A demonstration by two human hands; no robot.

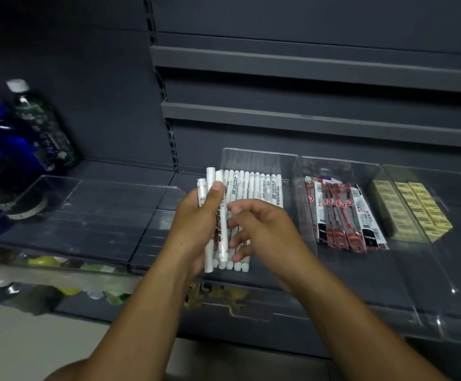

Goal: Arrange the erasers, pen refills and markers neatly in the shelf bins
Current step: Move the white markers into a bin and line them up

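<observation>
— Across the middle of the frame, on the dark grey metal shelf (320, 287), what holds what?

— Three clear plastic bins stand side by side. The marker bin (292, 166), at the centre, holds a row of white cylindrical markers (256, 188) lying parallel, caps towards the back. Just right of it, the refill bin (375, 171) holds red-and-black packets of pen refills (344, 215), overlapping and slightly fanned. At centre right, the eraser bin (460, 188) holds pale yellow block erasers (416, 210) in neat rows.

— And the hands?

— The left hand (196, 215) grips a small bundle of white markers (211, 182) upright above the front of the marker bin, thumb across them. The right hand (262, 229) sits just beside it, fingers loosely curled against the markers; whether it pinches one, I cannot tell.

— Anything else?

— At the upper left of the frame, blue and dark plastic bottles (17, 138) with white caps stand behind another clear tray (86, 188).
</observation>
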